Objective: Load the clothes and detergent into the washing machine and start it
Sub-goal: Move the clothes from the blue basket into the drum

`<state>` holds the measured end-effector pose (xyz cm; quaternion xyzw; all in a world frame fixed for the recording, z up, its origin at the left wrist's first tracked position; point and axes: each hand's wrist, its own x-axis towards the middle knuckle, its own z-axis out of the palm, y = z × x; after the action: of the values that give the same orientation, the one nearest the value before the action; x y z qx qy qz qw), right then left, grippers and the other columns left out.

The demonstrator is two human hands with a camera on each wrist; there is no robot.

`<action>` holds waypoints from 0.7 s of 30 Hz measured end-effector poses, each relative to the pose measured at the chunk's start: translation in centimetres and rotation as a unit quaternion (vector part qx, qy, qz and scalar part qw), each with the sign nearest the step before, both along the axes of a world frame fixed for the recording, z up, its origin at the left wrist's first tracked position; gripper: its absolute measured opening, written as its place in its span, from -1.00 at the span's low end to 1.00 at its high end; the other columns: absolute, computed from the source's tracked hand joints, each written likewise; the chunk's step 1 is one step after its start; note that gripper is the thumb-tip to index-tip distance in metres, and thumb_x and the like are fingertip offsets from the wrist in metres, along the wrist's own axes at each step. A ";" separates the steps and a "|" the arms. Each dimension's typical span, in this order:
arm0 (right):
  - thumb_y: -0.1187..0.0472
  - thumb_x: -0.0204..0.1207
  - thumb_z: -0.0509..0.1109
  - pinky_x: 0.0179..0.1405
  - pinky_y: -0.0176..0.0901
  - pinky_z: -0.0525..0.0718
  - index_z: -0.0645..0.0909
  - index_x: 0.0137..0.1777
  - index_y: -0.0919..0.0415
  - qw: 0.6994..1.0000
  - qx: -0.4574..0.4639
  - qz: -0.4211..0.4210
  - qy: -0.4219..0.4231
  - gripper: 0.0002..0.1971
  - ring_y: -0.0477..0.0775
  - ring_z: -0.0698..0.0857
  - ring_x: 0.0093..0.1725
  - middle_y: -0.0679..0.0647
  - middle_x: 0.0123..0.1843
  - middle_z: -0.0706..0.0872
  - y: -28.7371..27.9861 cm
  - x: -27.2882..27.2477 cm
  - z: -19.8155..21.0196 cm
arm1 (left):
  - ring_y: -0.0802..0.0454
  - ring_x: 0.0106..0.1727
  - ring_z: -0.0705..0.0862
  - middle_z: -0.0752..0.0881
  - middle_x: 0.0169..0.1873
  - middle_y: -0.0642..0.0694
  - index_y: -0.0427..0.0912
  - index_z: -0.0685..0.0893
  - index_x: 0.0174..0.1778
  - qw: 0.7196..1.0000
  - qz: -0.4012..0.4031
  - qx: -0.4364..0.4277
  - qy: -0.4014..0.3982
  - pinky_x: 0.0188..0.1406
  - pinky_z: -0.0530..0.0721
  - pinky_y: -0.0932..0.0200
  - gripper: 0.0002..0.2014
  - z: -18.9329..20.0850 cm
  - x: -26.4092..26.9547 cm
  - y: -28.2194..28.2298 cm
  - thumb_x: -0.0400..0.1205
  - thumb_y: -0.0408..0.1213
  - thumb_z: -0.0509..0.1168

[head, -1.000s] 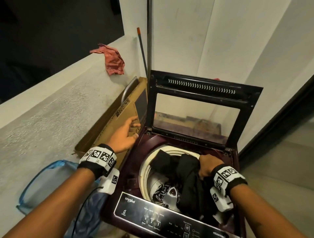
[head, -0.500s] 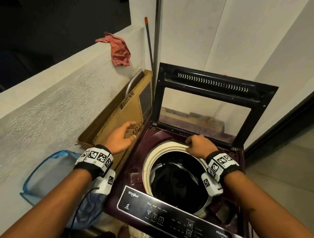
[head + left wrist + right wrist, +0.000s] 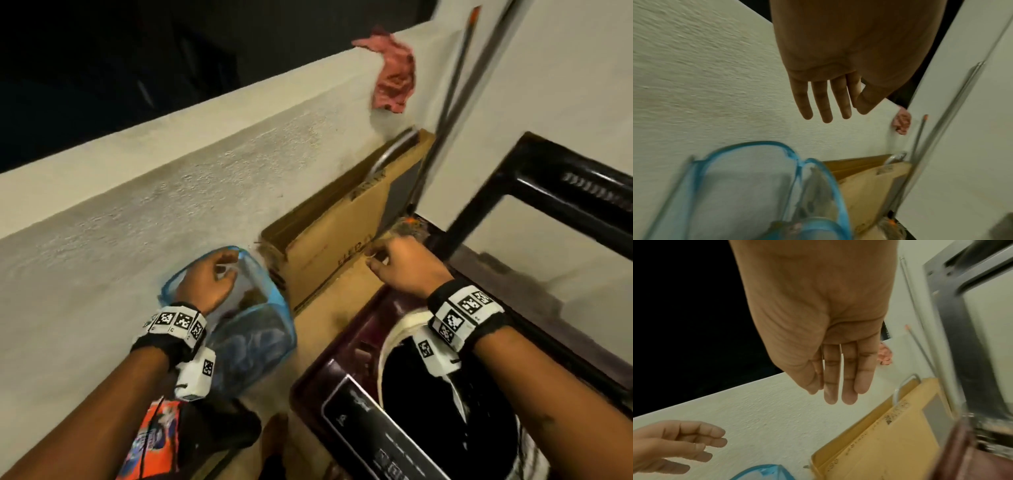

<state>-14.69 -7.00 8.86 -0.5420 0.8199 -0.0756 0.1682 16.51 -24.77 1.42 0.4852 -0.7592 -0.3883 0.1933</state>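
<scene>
The maroon top-loading washing machine (image 3: pixel 329 370) stands at the right with its lid (image 3: pixel 507 171) raised. Its drum (image 3: pixel 445 404) looks dark inside, and what lies in it is hard to make out. My left hand (image 3: pixel 219 274) hovers with fingers (image 3: pixel 824 104) straight over the mouth of the blue mesh laundry basket (image 3: pixel 277 308) by the wall. My right hand (image 3: pixel 380 260) is open and holds nothing, above the machine's back left corner and the cardboard box (image 3: pixel 335 246). An orange printed packet (image 3: pixel 154 442) lies on the floor under my left forearm, partly hidden.
A low plastered wall (image 3: pixel 137 192) runs along the left, with a red cloth (image 3: pixel 394 78) draped on its top. Two thin poles (image 3: pixel 455 68) lean in the corner behind the box. A dark object (image 3: pixel 219 428) sits beside the packet.
The dark clothes went down into the drum and my right hand let go, then moved left off the drum rim. My left hand dropped from the box to the basket. The view swung left.
</scene>
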 end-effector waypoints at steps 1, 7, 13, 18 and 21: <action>-0.02 0.57 0.34 0.01 0.07 0.77 0.75 0.14 0.02 1.000 0.006 0.022 0.002 -0.74 0.14 0.79 0.02 0.06 -0.01 0.84 -2.2 0.9 -0.4 | -0.08 0.12 0.76 0.79 0.13 -0.03 0.17 0.67 0.13 1.000 0.025 0.003 -0.006 0.29 0.70 -0.12 -0.67 -0.5 1.7 -0.7 0.63 -0.41 0.37; -0.04 0.52 0.26 -0.05 0.09 0.77 0.75 0.01 0.11 0.983 0.054 0.174 -0.015 -0.69 0.21 0.79 -0.04 0.12 -0.10 0.84 -16.3 8.6 -4.4 | -0.15 0.19 0.75 0.77 0.23 -0.07 0.20 0.66 0.19 0.991 0.106 0.039 -0.066 0.26 0.70 -0.10 -0.70 -5.6 10.9 -4.8 0.63 -0.28 0.37; 0.08 0.56 0.38 0.08 -0.05 0.68 0.74 0.25 0.05 0.937 0.136 0.320 0.019 -0.71 0.21 0.74 0.17 0.17 0.14 0.80 -27.4 16.3 -10.3 | -0.23 0.36 0.63 0.68 0.33 -0.18 -0.06 0.69 0.31 0.980 0.144 0.065 -0.121 0.28 0.55 -0.03 -0.71 -9.3 14.1 -6.3 0.67 -0.28 0.29; 0.00 0.54 0.39 0.26 0.12 0.70 0.67 0.37 -0.04 0.886 0.222 0.405 0.036 -0.61 0.22 0.69 0.26 0.12 0.28 0.74 -33.4 21.7 -17.7 | -0.14 0.53 0.51 0.51 0.56 -0.07 0.08 0.38 0.62 0.975 0.175 0.101 -0.098 0.47 0.51 -0.07 -0.48 -14.5 14.4 -7.4 0.71 -0.08 0.29; 0.04 0.48 0.46 0.36 0.16 0.66 0.65 0.40 -0.01 0.856 0.278 0.432 0.067 -0.54 0.27 0.66 0.37 0.15 0.40 0.68 -35.4 23.8 -24.2 | -0.07 0.61 0.41 0.37 0.67 -0.06 0.00 0.17 0.72 0.980 0.170 0.089 -0.055 0.52 0.33 0.15 -0.36 -17.2 13.0 -7.6 0.73 -0.12 0.27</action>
<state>9.12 -42.40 -15.32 -0.7761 0.4995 0.2718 0.2725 29.54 -32.38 -15.81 0.6426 -0.6380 -0.3885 0.1707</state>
